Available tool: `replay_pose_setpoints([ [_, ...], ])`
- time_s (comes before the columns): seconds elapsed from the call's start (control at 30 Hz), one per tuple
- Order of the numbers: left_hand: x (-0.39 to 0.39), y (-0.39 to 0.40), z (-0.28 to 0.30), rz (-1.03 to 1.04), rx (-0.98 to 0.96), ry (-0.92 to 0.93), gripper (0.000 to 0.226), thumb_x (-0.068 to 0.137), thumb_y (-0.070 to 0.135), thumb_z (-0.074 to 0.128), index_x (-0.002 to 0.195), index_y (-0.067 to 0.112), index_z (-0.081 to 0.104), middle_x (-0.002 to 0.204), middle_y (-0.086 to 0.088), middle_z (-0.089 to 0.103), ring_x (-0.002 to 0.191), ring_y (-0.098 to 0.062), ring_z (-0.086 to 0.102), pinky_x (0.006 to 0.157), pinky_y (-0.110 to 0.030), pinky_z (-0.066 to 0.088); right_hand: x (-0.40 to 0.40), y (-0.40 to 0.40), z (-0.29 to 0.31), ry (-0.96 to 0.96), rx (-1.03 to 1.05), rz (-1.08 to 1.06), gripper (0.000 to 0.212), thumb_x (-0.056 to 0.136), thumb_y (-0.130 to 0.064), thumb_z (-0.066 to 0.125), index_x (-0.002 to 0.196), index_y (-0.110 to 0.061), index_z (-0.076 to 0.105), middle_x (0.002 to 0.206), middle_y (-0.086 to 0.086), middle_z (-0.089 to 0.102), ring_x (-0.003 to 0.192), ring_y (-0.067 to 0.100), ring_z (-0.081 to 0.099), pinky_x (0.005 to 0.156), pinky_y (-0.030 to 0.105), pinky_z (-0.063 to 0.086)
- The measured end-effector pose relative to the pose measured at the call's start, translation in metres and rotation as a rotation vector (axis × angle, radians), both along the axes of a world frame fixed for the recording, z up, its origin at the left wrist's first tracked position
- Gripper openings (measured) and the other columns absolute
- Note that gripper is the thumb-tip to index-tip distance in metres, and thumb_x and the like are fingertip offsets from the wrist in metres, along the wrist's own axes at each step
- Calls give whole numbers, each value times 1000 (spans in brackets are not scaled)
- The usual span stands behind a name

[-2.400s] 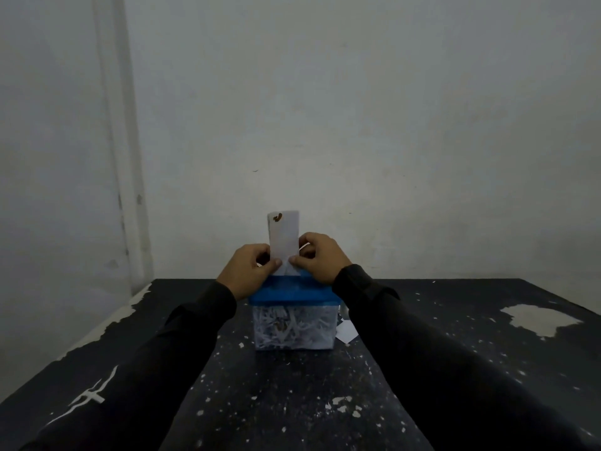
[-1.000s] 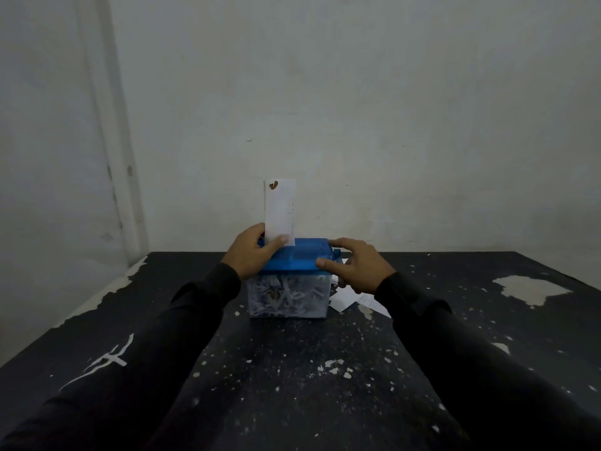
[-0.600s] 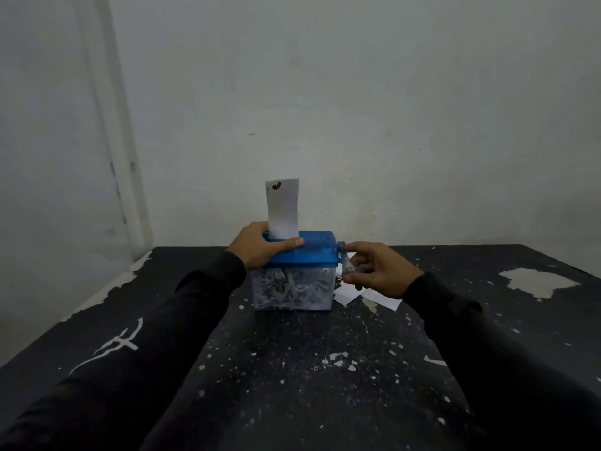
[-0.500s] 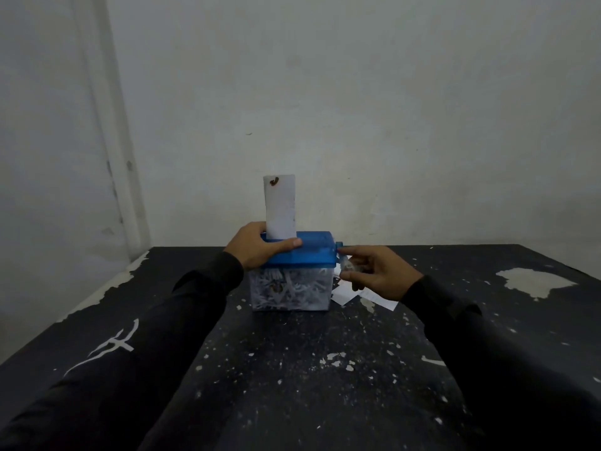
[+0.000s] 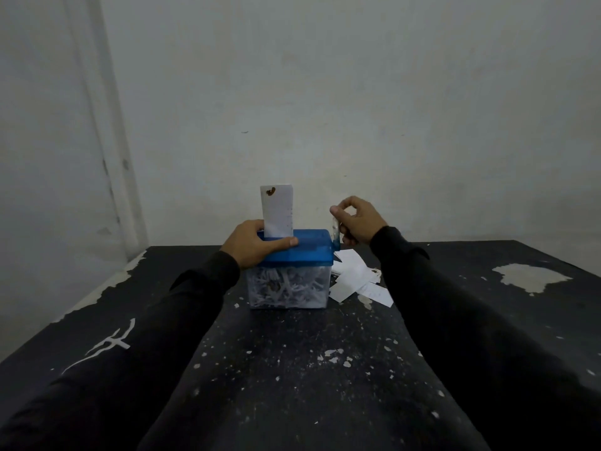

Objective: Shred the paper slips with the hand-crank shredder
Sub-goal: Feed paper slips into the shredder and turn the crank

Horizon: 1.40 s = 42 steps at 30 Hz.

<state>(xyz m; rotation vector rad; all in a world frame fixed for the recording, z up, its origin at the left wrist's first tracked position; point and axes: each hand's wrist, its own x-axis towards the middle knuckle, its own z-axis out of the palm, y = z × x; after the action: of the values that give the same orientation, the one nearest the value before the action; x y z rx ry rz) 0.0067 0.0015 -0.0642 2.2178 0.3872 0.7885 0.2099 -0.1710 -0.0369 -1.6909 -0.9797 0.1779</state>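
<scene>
A: Left side?
B: I see the left hand [image 5: 257, 247] grasping the blue lid [image 5: 305, 252] of the shredder [image 5: 289, 271]; a paper slip [image 5: 277, 210] stands upright in its slot.
A: Right?
B: The right hand [image 5: 356, 221] pinches the crank [image 5: 335, 237]; loose slips [image 5: 356, 281] lie on the table [image 5: 292, 369] beside it.

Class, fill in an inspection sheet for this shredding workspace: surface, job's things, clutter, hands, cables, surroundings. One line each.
Surface: dark table, paint chipped in pale patches and flecks.
Job's things: shredder with blue lid and clear bin full of shreds; paper slip upright in the slot; loose slips on the table to the shredder's right.
Clutter: nothing seen beyond paint flecks.
Hands: left hand grips the lid's left end; right hand pinches the crank handle, which points upward.
Cables: nothing seen.
Surroundings: plain pale wall behind the table.
</scene>
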Motion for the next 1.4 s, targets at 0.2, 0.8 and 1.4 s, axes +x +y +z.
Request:
replay_pose_setpoints([
  [0.2,2,0,-1,-1,-18,15,57,70,50,87,114,19,71,103,4,72,89,-6,67,65,-7,48,0,16,-38,59,-38,-178,40,100,-40,61,71,-12,53,61,7,54,46,23,47,39,22,39],
  [0.8,3,2,2,10,4,52,61,68,57,86,114,20,70,102,7,71,90,-8,66,68,-15,50,-62,-42,-74,244,44,-131,43,104,-35,44,73,-11,62,57,-2,48,49,14,37,46,27,30],
  [1.4,2,9,-3,-18,35,30,86,48,83,80,106,20,73,99,2,75,89,-13,70,83,-37,61,5,19,-31,42,28,-227,35,97,-43,63,76,-14,60,71,6,58,60,21,53,45,25,43],
])
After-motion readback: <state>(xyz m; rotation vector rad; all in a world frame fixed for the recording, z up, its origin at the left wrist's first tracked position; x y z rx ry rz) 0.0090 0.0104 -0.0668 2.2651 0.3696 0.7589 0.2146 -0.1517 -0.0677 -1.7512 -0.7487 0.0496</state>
